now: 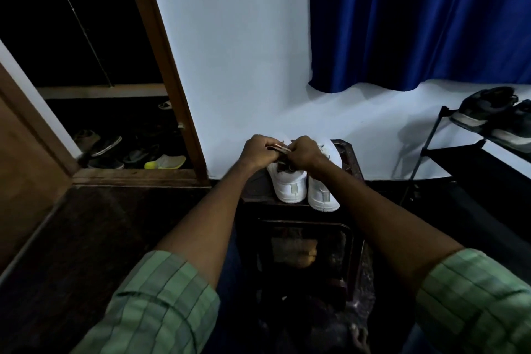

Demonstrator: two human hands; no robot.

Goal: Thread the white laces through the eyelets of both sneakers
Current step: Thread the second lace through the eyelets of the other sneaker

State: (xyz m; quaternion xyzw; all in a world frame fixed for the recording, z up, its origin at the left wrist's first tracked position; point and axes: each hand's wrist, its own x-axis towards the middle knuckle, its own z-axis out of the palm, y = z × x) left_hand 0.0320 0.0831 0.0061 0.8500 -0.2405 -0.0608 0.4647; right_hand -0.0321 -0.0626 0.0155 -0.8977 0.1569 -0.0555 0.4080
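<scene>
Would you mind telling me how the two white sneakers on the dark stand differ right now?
Both hands, the left hand and right hand, work over the left sneaker, hiding its lacing area; the right sneaker shows some of its laces beside the right wrist. The right sneaker's heel sits nearer the stand's front edge than the left sneaker's. Both are white, side by side, heels toward the camera.

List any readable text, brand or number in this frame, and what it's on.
None readable.
Left white sneaker: grey heel tab, no legible mark.
Right white sneaker: grey heel tab, too blurred to read.
Dark shoes on the rack: no visible logo or text.
Left hand and right hand cover the tongues, so any label there is hidden.
</scene>
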